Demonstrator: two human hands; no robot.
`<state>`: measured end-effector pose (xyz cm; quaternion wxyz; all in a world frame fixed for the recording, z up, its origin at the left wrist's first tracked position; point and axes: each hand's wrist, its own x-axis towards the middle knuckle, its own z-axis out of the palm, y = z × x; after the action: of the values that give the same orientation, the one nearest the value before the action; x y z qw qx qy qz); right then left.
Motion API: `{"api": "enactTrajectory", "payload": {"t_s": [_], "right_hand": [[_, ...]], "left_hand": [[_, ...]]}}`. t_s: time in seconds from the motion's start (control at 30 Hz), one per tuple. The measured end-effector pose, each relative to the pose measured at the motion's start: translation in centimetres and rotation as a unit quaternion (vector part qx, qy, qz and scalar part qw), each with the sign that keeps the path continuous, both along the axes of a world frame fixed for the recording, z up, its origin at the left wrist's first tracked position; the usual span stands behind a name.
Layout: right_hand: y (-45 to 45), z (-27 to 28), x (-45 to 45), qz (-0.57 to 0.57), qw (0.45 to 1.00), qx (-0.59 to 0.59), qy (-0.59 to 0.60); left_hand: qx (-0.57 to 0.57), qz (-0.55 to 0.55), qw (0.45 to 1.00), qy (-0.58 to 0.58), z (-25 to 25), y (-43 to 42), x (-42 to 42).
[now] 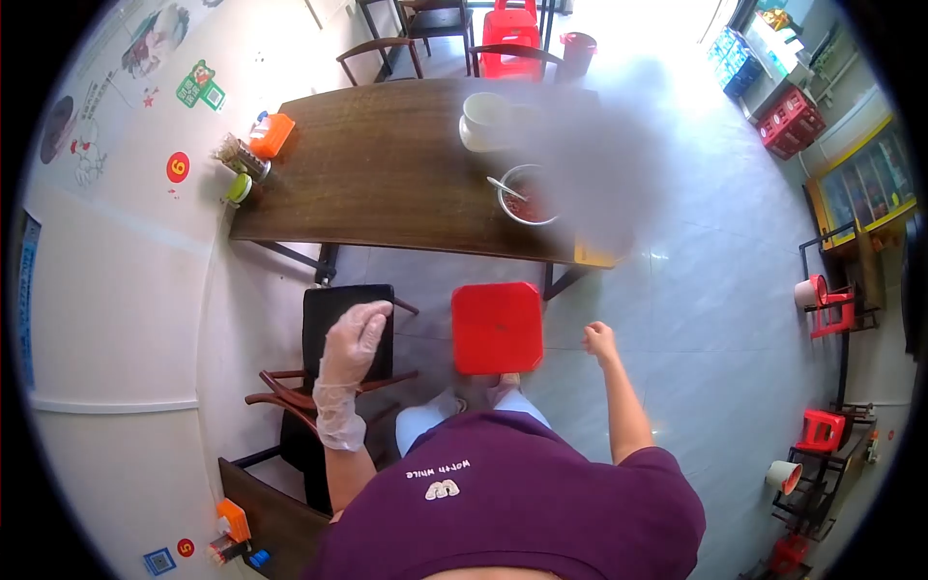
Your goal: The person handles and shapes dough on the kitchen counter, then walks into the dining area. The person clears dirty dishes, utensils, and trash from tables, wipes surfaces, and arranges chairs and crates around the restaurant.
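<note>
My left hand (352, 340) wears a clear plastic glove and hangs over a black-seated chair (324, 307). Its fingers are loosely bent, the thumb a little apart from them, and nothing shows in the hand. My right hand (599, 340), bare, is curled into a fist over the grey floor, with nothing visible in it. Between the hands, lower down, stands a red plastic stool (497, 329). On the wooden table (387, 174) ahead is a metal bowl (505, 205) of red food with a spoon (507, 188) in it. White stacked bowls (480, 124) stand behind it.
A grey blur covers the table's right end. By the wall are an orange tissue box (272, 135), a chopstick holder (242, 158) and a green-lidded jar (239, 188). Another table (275, 517) lies behind at left. Red crates (791, 123) and a yellow-framed fridge (865, 174) line the right.
</note>
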<state>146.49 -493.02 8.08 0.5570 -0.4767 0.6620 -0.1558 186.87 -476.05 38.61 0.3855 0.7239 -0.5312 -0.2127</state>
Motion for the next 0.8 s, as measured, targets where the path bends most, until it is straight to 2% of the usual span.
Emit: {"api": "enactTrajectory", "payload": {"t_s": [0.03,0.07,0.17,0.27,0.37,0.47,0.5,0.6,0.63,0.73,0.8], "right_hand": [[-0.2,-0.4,-0.1,-0.020,0.999,0.021,-0.031],[-0.2,-0.8,0.2,-0.042,0.996,0.044,-0.061],[-0.1,0.3,1.8,-0.047,0.992,0.063,-0.098],[1.3,1.0,2.1,-0.043,0.992,0.037,-0.117],[3.0,0.9,-0.6,-0.054,0.991,0.062,-0.102],[3.7,1.7,-3.2,-0.119,0.984,0.119,-0.063],[3.0,1.8,-3.1,-0.130,0.982,0.109,-0.083],[2.7,2.2,-4.3,-0.147,0.976,0.097,-0.128],[1.8,3.0,-3.4,-0.142,0.975,0.089,-0.146],[0.3,3.2,-2.1,-0.145,0.963,0.074,-0.217],[-0.6,3.9,-1.1,-0.155,0.956,0.069,-0.240]], "left_hand": [[-0.001,-0.002,0.999,-0.045,0.5,-0.4,-0.2],[0.019,0.029,0.999,-0.036,0.5,-0.3,-0.3],[0.031,0.032,0.999,-0.002,-1.1,0.4,-0.3],[0.059,0.017,0.998,0.018,-2.1,0.2,-0.5],[0.086,-0.018,0.996,0.009,-3.9,-0.7,-0.4],[0.086,-0.055,0.994,0.032,-3.2,-3.1,-0.9],[0.077,-0.070,0.994,0.035,-3.0,-3.8,-0.8],[0.091,-0.067,0.984,0.136,-3.1,-5.8,-0.6],[0.083,-0.068,0.970,0.217,-3.9,-6.6,-0.3],[0.056,-0.046,0.953,0.293,-5.9,-9.5,0.0],[0.080,-0.006,0.928,0.363,-6.4,-11.8,0.3]]}}
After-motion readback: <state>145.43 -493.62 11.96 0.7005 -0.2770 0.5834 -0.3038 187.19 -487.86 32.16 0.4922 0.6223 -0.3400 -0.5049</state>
